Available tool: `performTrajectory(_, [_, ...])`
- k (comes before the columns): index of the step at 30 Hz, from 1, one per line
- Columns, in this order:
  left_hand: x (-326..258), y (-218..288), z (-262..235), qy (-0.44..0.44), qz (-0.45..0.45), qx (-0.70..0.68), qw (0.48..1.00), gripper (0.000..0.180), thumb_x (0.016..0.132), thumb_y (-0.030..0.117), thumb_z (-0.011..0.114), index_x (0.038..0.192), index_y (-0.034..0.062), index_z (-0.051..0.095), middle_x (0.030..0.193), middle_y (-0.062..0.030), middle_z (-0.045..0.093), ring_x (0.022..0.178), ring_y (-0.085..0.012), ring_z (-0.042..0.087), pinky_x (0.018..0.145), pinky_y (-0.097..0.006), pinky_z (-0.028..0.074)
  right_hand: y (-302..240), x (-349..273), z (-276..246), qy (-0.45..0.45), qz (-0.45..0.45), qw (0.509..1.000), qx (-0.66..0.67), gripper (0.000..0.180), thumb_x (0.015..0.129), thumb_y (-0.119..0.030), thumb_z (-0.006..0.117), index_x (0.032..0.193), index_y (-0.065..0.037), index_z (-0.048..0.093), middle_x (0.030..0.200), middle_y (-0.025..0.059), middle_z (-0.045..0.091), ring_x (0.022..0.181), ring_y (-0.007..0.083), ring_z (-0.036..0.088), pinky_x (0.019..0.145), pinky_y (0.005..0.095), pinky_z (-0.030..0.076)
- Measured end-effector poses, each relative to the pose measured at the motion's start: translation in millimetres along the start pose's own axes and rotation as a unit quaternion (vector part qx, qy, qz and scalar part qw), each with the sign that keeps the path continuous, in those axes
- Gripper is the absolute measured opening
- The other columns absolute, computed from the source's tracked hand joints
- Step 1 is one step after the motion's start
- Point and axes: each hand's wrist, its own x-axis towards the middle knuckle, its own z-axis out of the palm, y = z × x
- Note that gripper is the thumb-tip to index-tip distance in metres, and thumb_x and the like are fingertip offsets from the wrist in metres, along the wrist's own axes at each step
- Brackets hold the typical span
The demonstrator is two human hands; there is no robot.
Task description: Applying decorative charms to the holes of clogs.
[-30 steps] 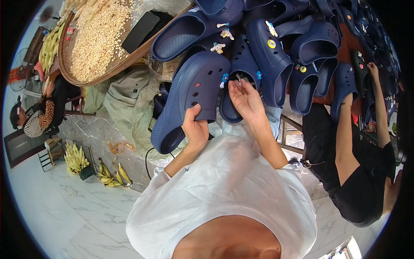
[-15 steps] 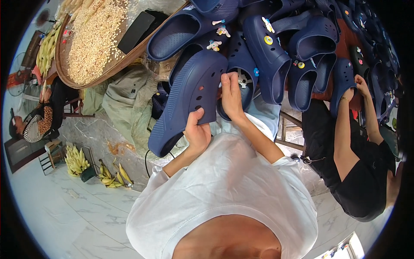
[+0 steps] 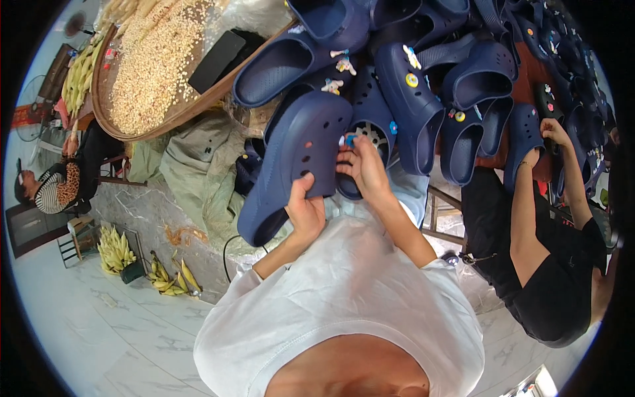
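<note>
A navy-blue foam clog (image 3: 299, 142) with round holes is tilted on its side in front of my chest. My left hand (image 3: 307, 210) grips its edge, thumb on the holed upper and the other fingers hidden behind it. Just right of this clog, my right hand (image 3: 367, 169) has its fingertips pinched at a small blue-and-white shoe charm (image 3: 350, 140). Partly behind that hand lies another navy clog (image 3: 372, 99), with a white piece in its opening and a blue charm on its rim. Nearby, a navy clog (image 3: 400, 86) carries white and yellow charms.
Many navy clogs are heaped ahead and to the right. At the far left stands a round woven tray (image 3: 188, 109) of corn kernels with a black box (image 3: 221, 63). A co-worker's hands (image 3: 552, 132) handle a clog at the right. Corn cobs (image 3: 116, 248) lie on the floor, left.
My right hand has come off the clog's edge and turned, its fingers now curled at a small blue charm. The clog in my left hand has shifted slightly down and right in view.
</note>
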Motion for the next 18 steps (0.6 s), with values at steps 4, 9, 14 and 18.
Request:
performTrajectory(4, [-5, -5, -3, -0.007, -0.007, 0.008, 1.000, 0.051, 0.084, 0.004, 0.045, 0.134, -0.0049, 0.041, 0.135, -0.0120, 0.046, 0.126, -0.0233, 0.045, 0.108, -0.037, 0.034, 8, -4, 8, 0.006, -0.032, 0.978, -0.206, 0.042, 0.096, -0.046, 0.052, 0.109, -0.006, 0.047, 0.085, 0.0040, 0.057, 0.074, 0.0121, 0.057, 0.058, 0.0278, 0.049])
performTrajectory(9, [-8, 7, 2, -0.013, -0.037, -0.003, 0.999, 0.045, 0.083, 0.003, 0.045, 0.128, -0.0035, 0.046, 0.130, -0.0115, 0.050, 0.123, -0.0219, 0.047, 0.106, -0.036, 0.036, 14, 1, -2, -0.027, -0.145, 0.935, -0.323, 0.031, 0.102, -0.036, 0.041, 0.099, -0.006, 0.045, 0.072, 0.0059, 0.056, 0.059, 0.0121, 0.056, 0.052, 0.0254, 0.046])
performTrajectory(14, [-7, 8, 5, -0.010, -0.004, -0.005, 1.000, 0.045, 0.082, 0.003, 0.045, 0.127, -0.0037, 0.047, 0.128, -0.0121, 0.052, 0.120, -0.0228, 0.050, 0.104, -0.037, 0.037, 16, -4, 6, 0.011, -0.219, 0.909, -0.355, 0.027, 0.103, -0.031, 0.036, 0.099, -0.006, 0.046, 0.071, 0.0059, 0.055, 0.055, 0.0127, 0.054, 0.050, 0.0254, 0.044])
performTrajectory(18, [0, 22, 7, 0.013, -0.081, -0.061, 0.995, 0.048, 0.080, 0.006, 0.047, 0.127, -0.0038, 0.046, 0.129, -0.0135, 0.052, 0.120, -0.0251, 0.050, 0.105, -0.039, 0.038, 11, -3, -7, 0.023, -0.056, 0.993, -0.098, 0.026, 0.103, -0.032, 0.038, 0.103, -0.007, 0.049, 0.086, 0.0064, 0.056, 0.069, 0.0140, 0.055, 0.061, 0.0267, 0.046])
